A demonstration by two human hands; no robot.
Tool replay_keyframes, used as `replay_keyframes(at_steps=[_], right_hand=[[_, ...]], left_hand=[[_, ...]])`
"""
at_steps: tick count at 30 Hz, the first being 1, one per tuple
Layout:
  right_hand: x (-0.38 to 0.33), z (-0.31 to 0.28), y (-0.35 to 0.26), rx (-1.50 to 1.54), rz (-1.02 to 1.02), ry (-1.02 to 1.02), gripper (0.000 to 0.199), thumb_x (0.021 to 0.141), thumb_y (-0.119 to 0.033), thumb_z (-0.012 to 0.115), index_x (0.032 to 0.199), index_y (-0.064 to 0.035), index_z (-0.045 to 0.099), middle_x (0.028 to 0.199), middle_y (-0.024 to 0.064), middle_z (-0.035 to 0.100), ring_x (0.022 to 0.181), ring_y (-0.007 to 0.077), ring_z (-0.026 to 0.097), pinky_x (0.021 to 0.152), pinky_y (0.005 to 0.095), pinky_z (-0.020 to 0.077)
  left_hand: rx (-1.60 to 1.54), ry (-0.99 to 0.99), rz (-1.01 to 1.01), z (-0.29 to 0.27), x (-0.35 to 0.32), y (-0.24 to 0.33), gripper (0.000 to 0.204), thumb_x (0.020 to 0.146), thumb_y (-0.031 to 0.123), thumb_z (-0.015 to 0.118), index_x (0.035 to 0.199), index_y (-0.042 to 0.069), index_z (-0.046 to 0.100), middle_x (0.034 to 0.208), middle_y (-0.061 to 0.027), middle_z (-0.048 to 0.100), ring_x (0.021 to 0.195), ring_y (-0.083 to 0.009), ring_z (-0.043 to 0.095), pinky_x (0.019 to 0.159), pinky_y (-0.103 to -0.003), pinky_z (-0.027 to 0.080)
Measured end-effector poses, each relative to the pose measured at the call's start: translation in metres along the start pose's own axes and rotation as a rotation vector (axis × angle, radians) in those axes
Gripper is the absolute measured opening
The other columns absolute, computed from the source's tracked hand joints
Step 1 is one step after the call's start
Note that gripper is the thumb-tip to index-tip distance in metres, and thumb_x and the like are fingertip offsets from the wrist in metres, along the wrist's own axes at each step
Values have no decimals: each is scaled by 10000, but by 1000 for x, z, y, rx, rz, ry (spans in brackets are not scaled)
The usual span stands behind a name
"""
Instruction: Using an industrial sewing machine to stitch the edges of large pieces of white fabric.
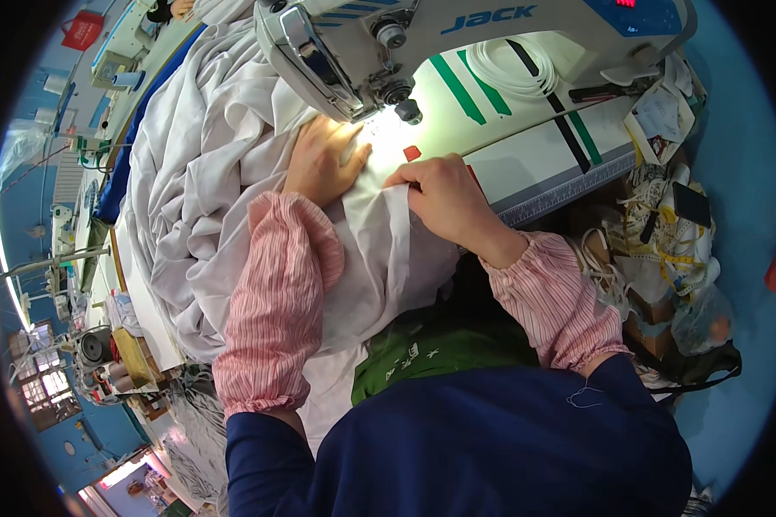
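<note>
A large heap of white fabric (207, 189) covers the left of the sewing table and spills over my lap. My left hand (323, 162) lies on it beside the lit needle area, fingers stretched out and thumb apart; the fingertips are partly lost in the glare. To the right, my right hand (453, 200) pinches the edge of the cloth between thumb and forefinger. Above both hands stands the white and blue sewing machine (491, 43). Its needle and presser foot are hard to make out in the bright light. A small red patch (412, 153) sits between my hands.
A coil of white cord (513, 73) and green strips (457, 86) lie on the machine bed. A ruler strip (569, 185) runs along its front edge. Scissors-like tools (608, 91) and papers (660, 116) are at the right. Below hang cords, a dark phone-like object (691, 205) and bags.
</note>
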State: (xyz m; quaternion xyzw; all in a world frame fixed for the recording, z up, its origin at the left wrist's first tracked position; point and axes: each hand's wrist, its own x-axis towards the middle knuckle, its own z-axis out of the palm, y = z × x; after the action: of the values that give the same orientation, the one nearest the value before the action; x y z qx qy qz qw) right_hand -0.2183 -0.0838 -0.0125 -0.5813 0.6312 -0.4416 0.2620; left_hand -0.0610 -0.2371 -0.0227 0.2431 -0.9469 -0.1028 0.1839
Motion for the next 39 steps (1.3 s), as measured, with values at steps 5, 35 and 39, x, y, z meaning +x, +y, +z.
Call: replay_keyframes(at_steps=[5,35,39], right_hand=[[22,6,11,27,-28,34,211,784,21,593,918,-37,746,794,173,701,729,305,699,697,346,531],[-231,25,-8,490,483,-465,225,913,-171,688,987,39,719,837,19,702,768,54,600,699,232,487],[-262,7,-11,460,424,-407,229,944,-174,665,991,46,713,818,26,702,762,53,597,694,231,485]], left_hand=[[38,33,71,6,19,-28,357,810,252,703,1093,37,675,1092,-174,636,1054,-351,577,946,-423,421],[-36,291,-433,77,-279,166,577,649,-106,580,1208,17,504,1207,-158,541,1104,-383,522,956,-451,434],[20,148,-385,54,-308,170,506,690,-88,615,1176,33,543,1185,-163,574,1090,-380,545,928,-427,462]])
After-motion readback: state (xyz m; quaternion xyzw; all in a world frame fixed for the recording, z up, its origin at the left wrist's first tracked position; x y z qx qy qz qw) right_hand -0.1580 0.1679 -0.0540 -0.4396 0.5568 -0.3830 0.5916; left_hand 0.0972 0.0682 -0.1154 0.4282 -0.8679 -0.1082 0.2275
